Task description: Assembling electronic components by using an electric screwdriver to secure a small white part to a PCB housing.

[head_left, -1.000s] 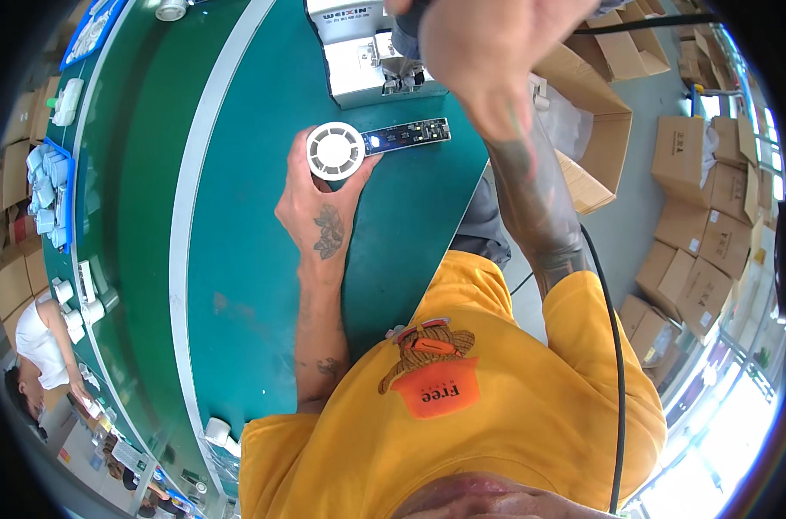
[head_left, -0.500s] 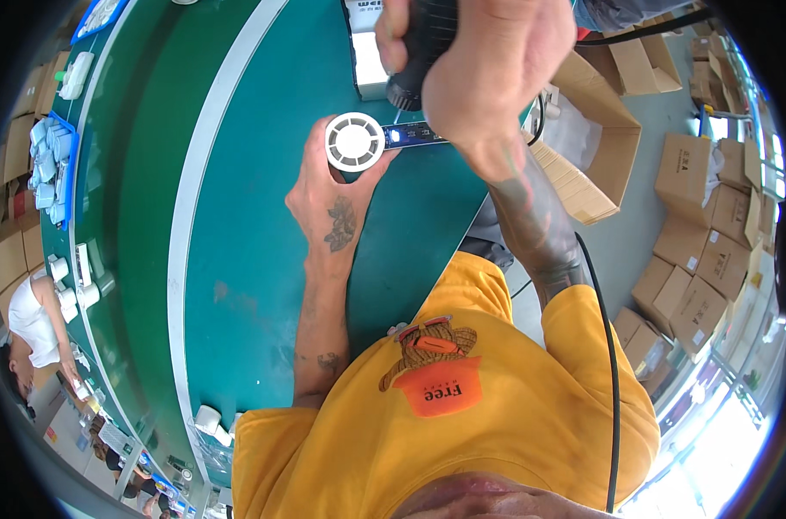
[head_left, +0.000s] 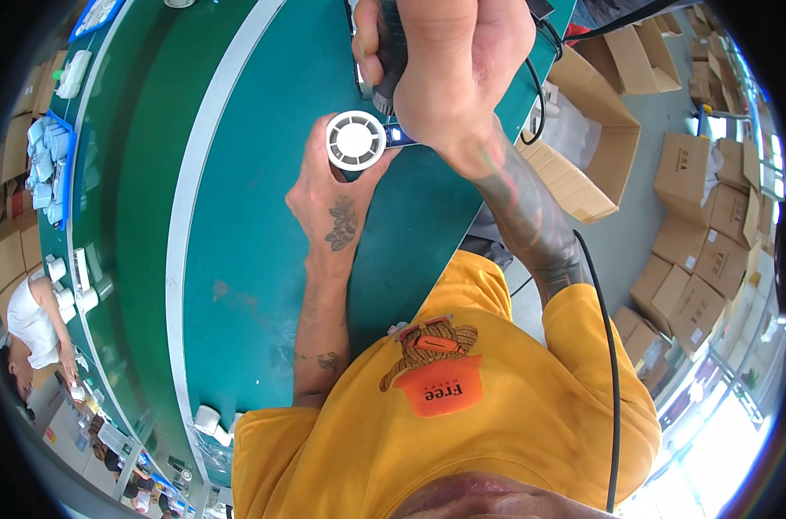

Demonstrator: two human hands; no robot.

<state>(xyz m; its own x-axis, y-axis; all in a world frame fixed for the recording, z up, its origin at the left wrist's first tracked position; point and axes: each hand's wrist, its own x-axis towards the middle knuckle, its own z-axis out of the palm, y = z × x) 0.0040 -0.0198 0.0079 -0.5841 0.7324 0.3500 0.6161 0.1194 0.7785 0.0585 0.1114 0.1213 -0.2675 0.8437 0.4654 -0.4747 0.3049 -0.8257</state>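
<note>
Head view, left hand (head_left: 334, 195): we see its fingers curled partway around the round white part (head_left: 356, 140), holding it by the sides.
Circuit strip (head_left: 398, 135): we find it just right of the white part, a bright spot on it, the rest hidden behind the right hand (head_left: 462, 82).
Right hand: its fingers are wrapped around a dark tool (head_left: 393, 52); whether the tip touches the strip, we cannot tell.
Place: we have both hands above the green surface (head_left: 246, 294), an open cardboard box (head_left: 622, 143) at right.
</note>
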